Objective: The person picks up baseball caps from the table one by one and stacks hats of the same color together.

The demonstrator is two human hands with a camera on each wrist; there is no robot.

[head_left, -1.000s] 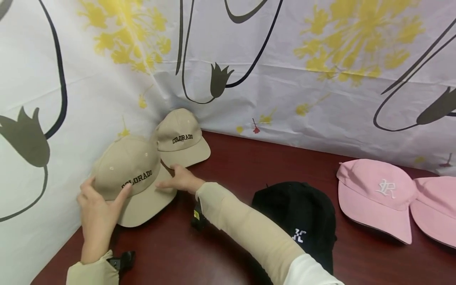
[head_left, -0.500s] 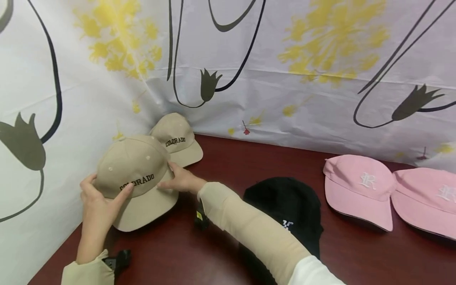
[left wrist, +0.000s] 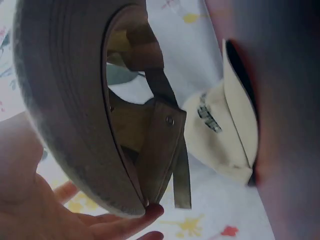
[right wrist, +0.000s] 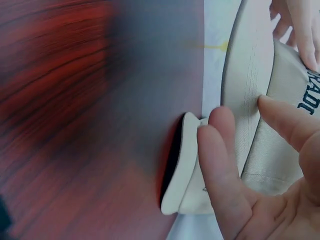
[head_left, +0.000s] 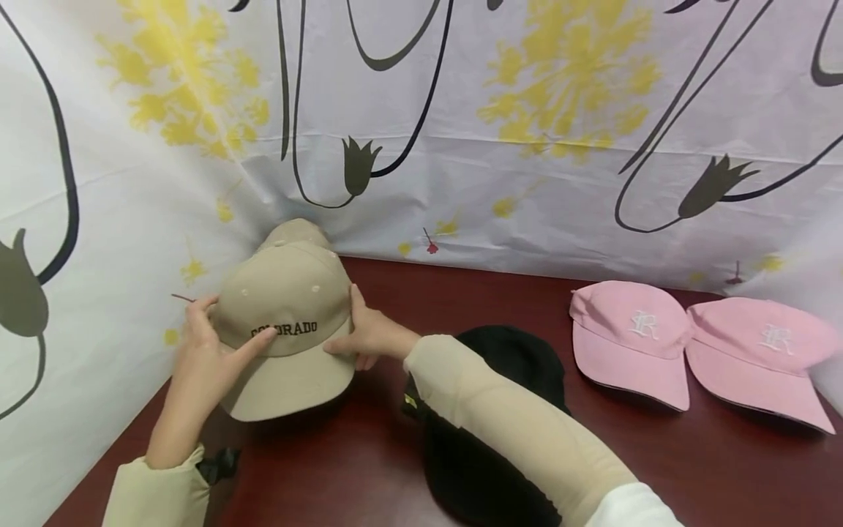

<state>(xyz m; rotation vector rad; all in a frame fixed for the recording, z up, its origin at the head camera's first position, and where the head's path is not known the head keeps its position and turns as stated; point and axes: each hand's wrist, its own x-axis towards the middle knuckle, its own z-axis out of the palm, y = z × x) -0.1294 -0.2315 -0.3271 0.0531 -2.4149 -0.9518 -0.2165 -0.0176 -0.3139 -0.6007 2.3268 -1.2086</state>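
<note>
A beige baseball cap point(head_left: 283, 293) with dark COLORADO lettering hangs between my two hands, brim toward me. My left hand point(head_left: 204, 359) grips its left side, thumb across the front by the lettering. On the opposite side my right hand point(head_left: 372, 333) holds it, with the thumb point(right wrist: 282, 117) where brim meets crown. The left wrist view looks into the cap's underside, showing the brim point(left wrist: 55, 95) and the back strap point(left wrist: 162, 90). Behind it, a second beige cap point(left wrist: 215, 120) sits on the table against the cloth; the held cap mostly hides it in the head view.
A black cap point(head_left: 514, 351) lies on the dark red table point(head_left: 388, 293), partly under my right forearm. Two pink caps point(head_left: 628, 329) stand side by side at the right. White patterned cloth point(head_left: 454, 197) walls the back and left.
Both hands have shifted the held beige cap rightward, turning its front more toward me; it now covers most of the rear beige cap. The head view has swung right.
</note>
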